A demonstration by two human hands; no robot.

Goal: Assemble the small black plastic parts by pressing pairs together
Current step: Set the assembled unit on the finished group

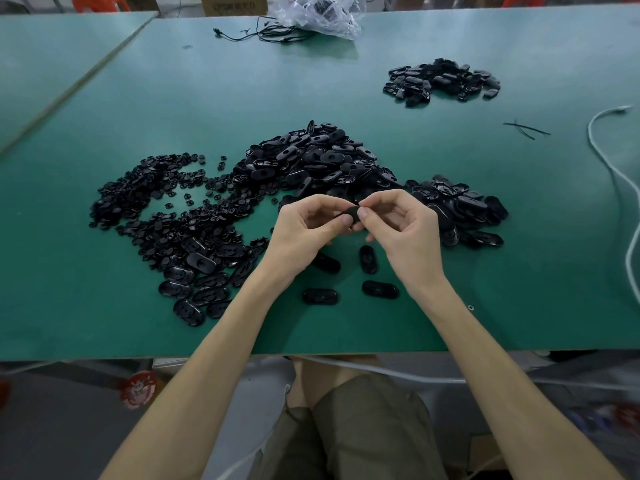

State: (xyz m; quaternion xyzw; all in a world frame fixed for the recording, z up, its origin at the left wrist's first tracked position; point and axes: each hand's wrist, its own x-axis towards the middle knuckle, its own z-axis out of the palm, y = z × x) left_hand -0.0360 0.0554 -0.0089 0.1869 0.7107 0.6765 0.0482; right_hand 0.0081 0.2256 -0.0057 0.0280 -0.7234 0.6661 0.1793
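green mat (pixel 485 278), hands (pixel 301 233) (pixel 407 233) pinching seemingly oval black part (pixel 352 215).

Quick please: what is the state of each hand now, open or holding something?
Left hand: closed, pinching the black part.
Right hand: closed, pinching the same black part.

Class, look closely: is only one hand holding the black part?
No, the left hand and the right hand both pinch the black part.
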